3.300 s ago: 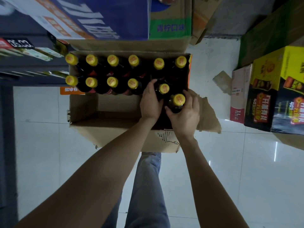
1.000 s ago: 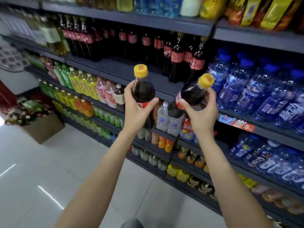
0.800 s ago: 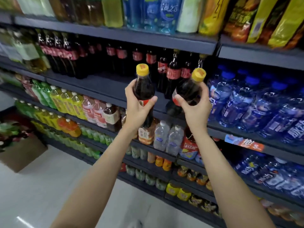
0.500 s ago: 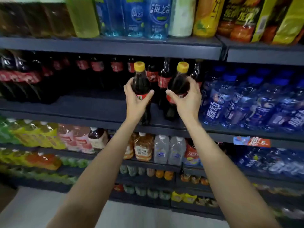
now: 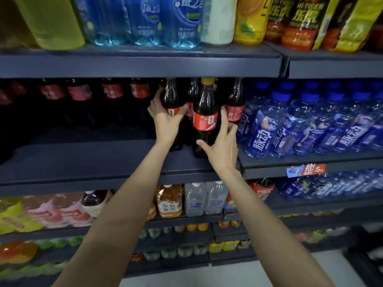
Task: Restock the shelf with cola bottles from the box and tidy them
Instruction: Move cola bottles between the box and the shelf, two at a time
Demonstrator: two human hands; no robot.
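Head view: left grip (image 5: 165, 119), right grip (image 5: 222, 146) each hold cola bottle; left bottle's cap hidden.

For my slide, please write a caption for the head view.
Both hands set dark plastic cola bottles on the grey metal shelf; left hand, right hand.

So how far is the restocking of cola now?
Done: several cola bottles already stand at the back of the shelf. In hand: the left hand grips one bottle; the right hand holds another on the shelf. Left: the shelf's bare front left still needs filling.
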